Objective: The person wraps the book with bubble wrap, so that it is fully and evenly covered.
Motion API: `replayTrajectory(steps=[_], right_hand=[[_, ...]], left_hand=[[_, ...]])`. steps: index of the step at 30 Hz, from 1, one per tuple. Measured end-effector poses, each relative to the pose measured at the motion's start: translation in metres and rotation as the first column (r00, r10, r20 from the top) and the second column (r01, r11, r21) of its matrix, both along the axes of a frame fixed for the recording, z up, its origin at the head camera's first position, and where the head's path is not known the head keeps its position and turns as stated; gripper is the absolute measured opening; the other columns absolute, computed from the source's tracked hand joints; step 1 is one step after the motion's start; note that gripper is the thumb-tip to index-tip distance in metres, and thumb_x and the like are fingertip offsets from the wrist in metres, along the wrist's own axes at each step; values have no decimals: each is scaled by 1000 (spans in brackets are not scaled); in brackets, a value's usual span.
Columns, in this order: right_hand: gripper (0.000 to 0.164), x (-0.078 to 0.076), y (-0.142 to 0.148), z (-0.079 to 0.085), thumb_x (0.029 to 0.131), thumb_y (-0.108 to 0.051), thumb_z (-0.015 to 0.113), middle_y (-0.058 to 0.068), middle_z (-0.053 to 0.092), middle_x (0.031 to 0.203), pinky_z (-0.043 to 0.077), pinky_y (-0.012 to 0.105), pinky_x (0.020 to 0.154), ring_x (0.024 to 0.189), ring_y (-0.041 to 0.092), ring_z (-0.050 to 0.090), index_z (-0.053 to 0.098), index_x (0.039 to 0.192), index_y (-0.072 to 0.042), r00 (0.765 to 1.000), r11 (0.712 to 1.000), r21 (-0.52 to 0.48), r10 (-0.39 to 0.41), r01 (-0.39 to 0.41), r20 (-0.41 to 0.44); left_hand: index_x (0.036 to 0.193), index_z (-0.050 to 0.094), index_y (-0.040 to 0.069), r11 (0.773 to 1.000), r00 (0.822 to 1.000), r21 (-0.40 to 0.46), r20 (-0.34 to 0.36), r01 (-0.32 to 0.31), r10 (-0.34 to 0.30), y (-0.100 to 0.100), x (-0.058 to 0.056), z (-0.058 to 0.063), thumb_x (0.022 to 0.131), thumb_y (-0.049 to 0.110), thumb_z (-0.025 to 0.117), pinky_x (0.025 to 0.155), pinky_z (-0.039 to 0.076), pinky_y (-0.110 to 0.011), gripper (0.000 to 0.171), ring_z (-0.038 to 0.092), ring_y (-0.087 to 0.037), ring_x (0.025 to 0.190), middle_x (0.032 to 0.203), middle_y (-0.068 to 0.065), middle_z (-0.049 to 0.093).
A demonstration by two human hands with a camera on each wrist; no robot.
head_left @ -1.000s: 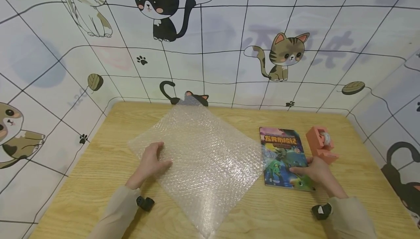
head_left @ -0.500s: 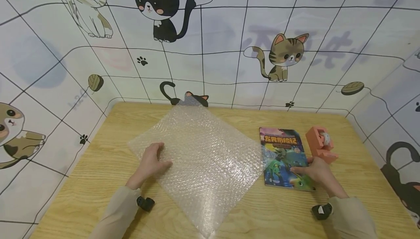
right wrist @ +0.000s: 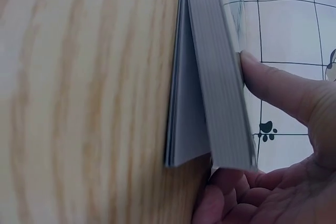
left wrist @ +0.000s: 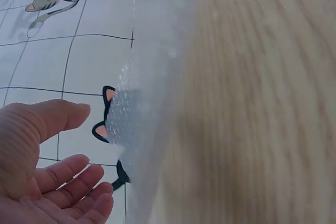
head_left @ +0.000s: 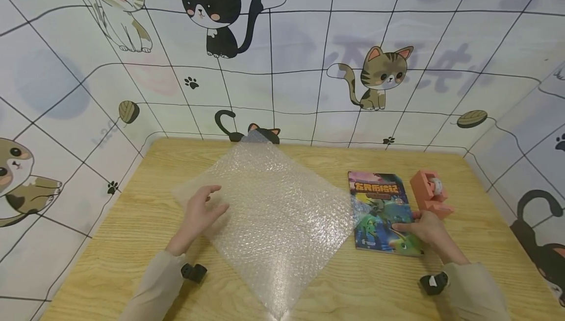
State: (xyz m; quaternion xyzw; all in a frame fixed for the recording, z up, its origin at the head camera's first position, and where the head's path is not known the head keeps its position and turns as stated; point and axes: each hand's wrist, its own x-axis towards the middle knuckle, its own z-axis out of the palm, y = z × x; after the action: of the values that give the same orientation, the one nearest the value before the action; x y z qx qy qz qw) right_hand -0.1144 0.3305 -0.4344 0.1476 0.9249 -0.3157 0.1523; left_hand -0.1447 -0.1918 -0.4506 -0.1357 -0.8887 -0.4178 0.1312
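A square sheet of clear bubble wrap [head_left: 282, 203] lies cornerwise on the table, its far tip reaching the wall. Over its left corner hovers my left hand [head_left: 197, 218], fingers relaxed and thumb apart, holding nothing; the left wrist view shows a gap between the fingertips and the sheet. To the right is a colourful paperback book [head_left: 377, 201], its left edge overlapping the wrap's right corner. My right hand [head_left: 427, 230] grips the book's right edge, thumb on the cover. In the right wrist view its fingers curl under the page block [right wrist: 218, 77], and the lower pages sag apart.
Behind the right hand stands a coral-pink tape dispenser [head_left: 428, 191] with a roll in it, close beside the book. The wooden table [head_left: 145, 184] meets walls [head_left: 300, 76] covered in cat-print sheeting at the back and both sides.
My left hand has lifted and drawn slightly back from the bubble wrap, its fingers spreading a little. The right hand stays on the book, its thumb shifted a touch inward.
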Motion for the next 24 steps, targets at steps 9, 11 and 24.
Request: replayTrajectory(steps=[9, 11, 24], right_hand=[[85, 3, 4, 0, 72, -43, 78, 13, 45, 84, 36, 30, 59, 76, 26, 43, 42, 114, 20, 1000, 1000, -3, -4, 4, 10], [81, 3, 5, -1, 72, -43, 78, 10, 43, 78, 34, 30, 57, 71, 23, 42, 44, 111, 19, 1000, 1000, -2, 2, -2, 6], [56, 3, 0, -3, 73, -36, 79, 2, 36, 65, 30, 29, 52, 60, 17, 37, 51, 91, 9, 999, 1000, -4, 23, -23, -42]], left_hand=[[113, 58, -9, 989, 989, 37, 21, 143, -144, 52, 2, 20, 76, 0, 74, 86, 48, -47, 41, 57, -36, 105, 111, -21, 61], [113, 58, -8, 980, 980, 57, 37, 191, -193, 71, 3, 26, 77, 0, 74, 87, 48, -46, 40, 57, -34, 105, 111, -20, 62], [116, 59, -5, 911, 899, 11, 158, 412, -409, 175, -27, 53, 84, 11, 69, 90, 48, -38, 37, 59, -30, 104, 111, -17, 63]])
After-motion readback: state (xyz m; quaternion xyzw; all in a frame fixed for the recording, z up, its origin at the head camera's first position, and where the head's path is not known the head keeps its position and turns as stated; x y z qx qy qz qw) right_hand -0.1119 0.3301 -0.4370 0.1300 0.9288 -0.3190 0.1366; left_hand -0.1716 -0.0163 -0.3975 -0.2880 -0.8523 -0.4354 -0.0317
